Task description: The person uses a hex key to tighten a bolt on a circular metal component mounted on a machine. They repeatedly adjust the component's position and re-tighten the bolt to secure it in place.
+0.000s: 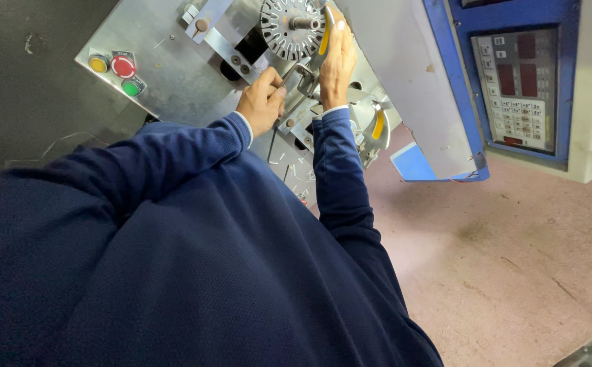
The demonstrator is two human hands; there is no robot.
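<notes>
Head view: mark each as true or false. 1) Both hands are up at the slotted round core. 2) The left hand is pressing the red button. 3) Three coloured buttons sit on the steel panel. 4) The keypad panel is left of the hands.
1) True: the left hand and right hand work beside the slotted round core.
2) False: the red button is untouched.
3) True: yellow, red and green, on the steel panel.
4) False: the keypad panel is right of them.

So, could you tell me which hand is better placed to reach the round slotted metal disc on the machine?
The right hand, probably: it lies flat beside the round slotted metal disc, fingertips by its rim. The left hand sits lower, closed around a slim metal tool.
</notes>
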